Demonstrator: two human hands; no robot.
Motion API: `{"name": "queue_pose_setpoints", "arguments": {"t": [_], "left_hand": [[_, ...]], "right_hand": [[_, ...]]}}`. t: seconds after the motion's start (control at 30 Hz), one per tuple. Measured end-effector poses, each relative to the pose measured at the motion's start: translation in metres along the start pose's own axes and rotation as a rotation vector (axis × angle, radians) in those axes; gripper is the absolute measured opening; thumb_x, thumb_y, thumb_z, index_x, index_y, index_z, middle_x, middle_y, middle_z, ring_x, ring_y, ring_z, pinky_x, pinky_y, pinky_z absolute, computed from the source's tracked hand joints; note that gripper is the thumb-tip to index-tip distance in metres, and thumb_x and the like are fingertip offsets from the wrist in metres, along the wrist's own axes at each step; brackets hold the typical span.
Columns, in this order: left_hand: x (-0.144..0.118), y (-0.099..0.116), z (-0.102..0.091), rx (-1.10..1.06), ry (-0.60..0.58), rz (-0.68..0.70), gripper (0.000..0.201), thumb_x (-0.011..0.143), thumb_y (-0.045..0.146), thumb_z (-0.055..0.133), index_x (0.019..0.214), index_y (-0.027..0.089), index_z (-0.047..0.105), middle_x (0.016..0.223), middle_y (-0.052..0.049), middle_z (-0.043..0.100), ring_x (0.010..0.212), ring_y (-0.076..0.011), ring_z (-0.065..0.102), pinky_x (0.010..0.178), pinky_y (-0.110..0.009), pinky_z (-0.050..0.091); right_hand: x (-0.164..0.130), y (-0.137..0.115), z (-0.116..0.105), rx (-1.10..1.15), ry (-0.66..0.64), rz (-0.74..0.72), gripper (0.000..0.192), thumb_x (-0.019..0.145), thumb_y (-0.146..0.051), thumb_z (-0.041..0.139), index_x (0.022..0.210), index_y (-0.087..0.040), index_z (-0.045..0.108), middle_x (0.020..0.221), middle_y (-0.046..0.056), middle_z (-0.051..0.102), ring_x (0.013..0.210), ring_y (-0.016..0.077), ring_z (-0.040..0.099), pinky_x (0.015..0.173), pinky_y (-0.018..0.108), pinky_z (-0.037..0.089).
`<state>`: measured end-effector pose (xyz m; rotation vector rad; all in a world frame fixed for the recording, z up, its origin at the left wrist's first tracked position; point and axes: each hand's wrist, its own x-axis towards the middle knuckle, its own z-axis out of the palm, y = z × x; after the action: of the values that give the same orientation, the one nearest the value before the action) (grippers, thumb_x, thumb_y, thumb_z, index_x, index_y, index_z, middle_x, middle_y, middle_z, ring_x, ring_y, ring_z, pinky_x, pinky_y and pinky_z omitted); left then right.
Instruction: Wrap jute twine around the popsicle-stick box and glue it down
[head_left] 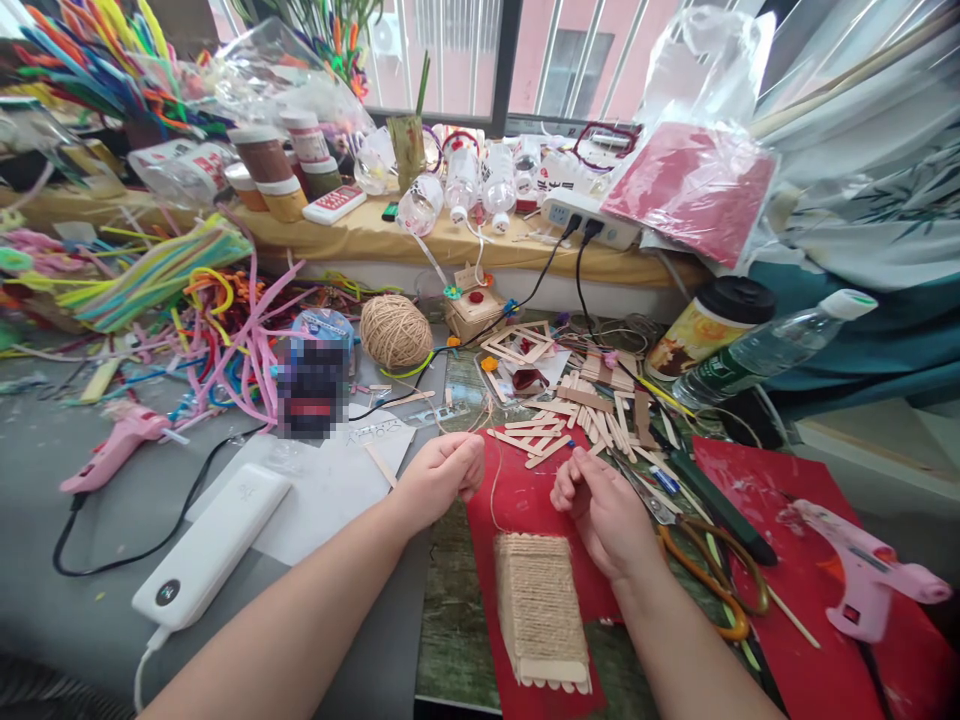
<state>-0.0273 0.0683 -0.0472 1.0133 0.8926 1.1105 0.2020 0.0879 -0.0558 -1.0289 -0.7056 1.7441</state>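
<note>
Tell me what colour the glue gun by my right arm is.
Pink. The glue gun lies on red paper, clearest in the head view.

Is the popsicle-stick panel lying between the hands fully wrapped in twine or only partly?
Partly wrapped. Twine covers most of the popsicle-stick panel, but bare stick ends show at its near edge, and a loose strand runs up toward the left hand.

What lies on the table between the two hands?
In the head view, a strip of red paper lies between the left hand and the right hand, crossed by a thin twine strand.
</note>
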Motion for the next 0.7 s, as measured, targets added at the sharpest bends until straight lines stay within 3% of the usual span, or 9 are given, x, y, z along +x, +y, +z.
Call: {"name": "queue_pose_setpoints", "arguments": {"t": [0.07, 0.2, 0.57, 0.7], "left_hand": [[-0.0002, -0.0012, -0.0006, 0.001, -0.002, 0.000, 0.055, 0.098, 0.059, 0.062, 0.062, 0.019, 0.050, 0.053, 0.003, 0.052, 0.051, -0.0114, 0.051, 0.056, -0.025, 0.038], [-0.0004, -0.0017, 0.0016, -0.029, 0.001, -0.003, 0.045, 0.095, 0.058, 0.069, 0.081, 0.015, 0.064, 0.075, -0.004, 0.070, 0.070, -0.0147, 0.064, 0.072, -0.027, 0.049], [0.0001, -0.0020, 0.0022, -0.133, -0.015, 0.033, 0.024, 0.093, 0.038, 0.079, 0.096, 0.015, 0.072, 0.084, -0.004, 0.075, 0.074, -0.0127, 0.067, 0.075, -0.025, 0.052], [-0.0003, -0.0037, 0.0026, -0.044, -0.041, -0.033, 0.033, 0.095, 0.047, 0.074, 0.100, 0.014, 0.076, 0.085, -0.008, 0.079, 0.073, -0.0156, 0.069, 0.073, -0.028, 0.054]], "right_hand": [[0.0004, -0.0005, 0.0002, 0.003, 0.004, 0.004, 0.045, 0.082, -0.052, 0.089, 0.069, -0.020, 0.060, 0.060, -0.003, 0.057, 0.053, 0.0113, 0.051, 0.052, 0.023, 0.044], [0.0001, 0.0001, -0.0007, -0.003, -0.013, 0.005, 0.044, 0.083, -0.054, 0.087, 0.070, -0.020, 0.062, 0.062, -0.002, 0.057, 0.056, 0.0123, 0.051, 0.054, 0.024, 0.045], [0.0019, 0.0053, -0.0037, -0.030, -0.001, -0.001, 0.037, 0.085, -0.046, 0.087, 0.074, -0.019, 0.065, 0.065, -0.003, 0.060, 0.058, 0.0109, 0.052, 0.054, 0.021, 0.045], [0.0007, 0.0066, -0.0027, -0.155, 0.003, -0.083, 0.034, 0.083, -0.050, 0.088, 0.082, -0.019, 0.074, 0.074, 0.001, 0.070, 0.061, 0.0114, 0.057, 0.059, 0.022, 0.049]]}}
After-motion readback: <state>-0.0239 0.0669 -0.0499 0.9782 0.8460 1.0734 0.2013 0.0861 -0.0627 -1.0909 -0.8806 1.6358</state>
